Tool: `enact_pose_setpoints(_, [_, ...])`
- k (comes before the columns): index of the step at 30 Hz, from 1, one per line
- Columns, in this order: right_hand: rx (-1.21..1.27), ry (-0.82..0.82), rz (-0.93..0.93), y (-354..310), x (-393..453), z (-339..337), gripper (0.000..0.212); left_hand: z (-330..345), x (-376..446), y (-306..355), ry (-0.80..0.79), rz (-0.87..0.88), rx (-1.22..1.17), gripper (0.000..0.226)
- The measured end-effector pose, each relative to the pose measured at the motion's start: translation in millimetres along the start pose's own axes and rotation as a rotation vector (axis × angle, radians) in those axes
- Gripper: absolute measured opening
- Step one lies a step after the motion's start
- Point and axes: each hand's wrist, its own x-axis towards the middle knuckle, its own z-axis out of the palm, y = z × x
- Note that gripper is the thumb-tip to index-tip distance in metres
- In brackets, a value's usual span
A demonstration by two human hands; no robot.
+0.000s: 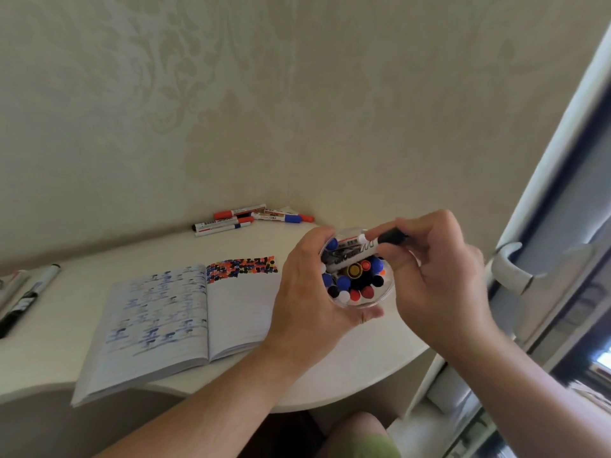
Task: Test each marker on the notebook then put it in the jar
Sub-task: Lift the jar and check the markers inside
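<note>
My left hand (307, 292) wraps the clear jar (358, 269) at frame centre. My right hand (439, 269) has its grip pinching a black-capped marker (370, 247) over the jar mouth, right of the open notebook (185, 319).

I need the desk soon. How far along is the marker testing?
Well along: the open lined notebook carries a block of coloured test dots, and the clear plastic jar, held by the left hand, is packed with capped markers. In hand: the right hand is lowering a black-capped white marker into it. Left: a cluster of red and blue markers by the wall, and more at the desk's left edge.
</note>
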Motion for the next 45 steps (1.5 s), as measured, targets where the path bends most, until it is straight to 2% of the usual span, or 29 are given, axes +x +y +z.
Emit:
enact_pose_setpoints(4, [-0.002,0.003,-0.020,2,2,-1,0.044,-1,1,2,-0.019,-0.010,0.022,0.113])
enact_pose_setpoints(8, [-0.331,0.000,-0.305,8,-6,12,0.023,0,4,7,0.002,0.030,0.070,0.103])
enact_pose_setpoints(10, [-0.472,-0.018,-0.340,13,-10,17,0.007,3,4,8,0.030,0.008,0.064,0.096])
enact_pose_setpoints(15, [-0.621,-0.147,-0.219,8,-12,13,0.038,1,12,3,0.065,-0.104,-0.110,0.090])
enact_pose_setpoints(18, [-0.579,-0.160,-0.225,6,-9,13,0.029,2,17,0,0.048,-0.118,-0.107,0.089])
enact_pose_setpoints(22, [-0.591,-0.107,-0.239,12,-6,21,0.015,6,15,11,-0.027,-0.078,0.048,0.094])
enact_pose_setpoints(25, [-0.664,-0.109,-0.237,16,-8,27,0.022,5,12,16,-0.065,-0.078,0.080,0.098])
enact_pose_setpoints(27, [-0.692,-0.144,-0.204,13,-11,26,0.018,5,11,17,-0.056,-0.078,0.079,0.096])
enact_pose_setpoints(29, [-0.669,-0.122,-0.150,10,-12,19,0.018,4,10,15,-0.026,-0.078,0.060,0.095])
enact_pose_setpoints(32, [-0.681,-0.094,-0.013,7,-11,6,0.029,2,11,14,0.003,-0.091,0.031,0.100])
enact_pose_setpoints(35, [-0.721,-0.163,0.121,3,-8,3,0.042,2,9,12,0.014,-0.089,0.033,0.100])
enact_pose_setpoints(40, [-0.794,-0.402,0.188,-1,-2,10,0.064,2,2,12,-0.004,-0.036,0.085,0.102])
enact_pose_setpoints(42, [-0.781,-0.430,0.168,-1,-4,9,0.063,1,2,10,0.002,-0.016,0.081,0.100])
enact_pose_setpoints(45, [-0.765,-0.479,0.036,1,-8,7,0.054,-2,2,8,0.037,-0.019,0.044,0.095])
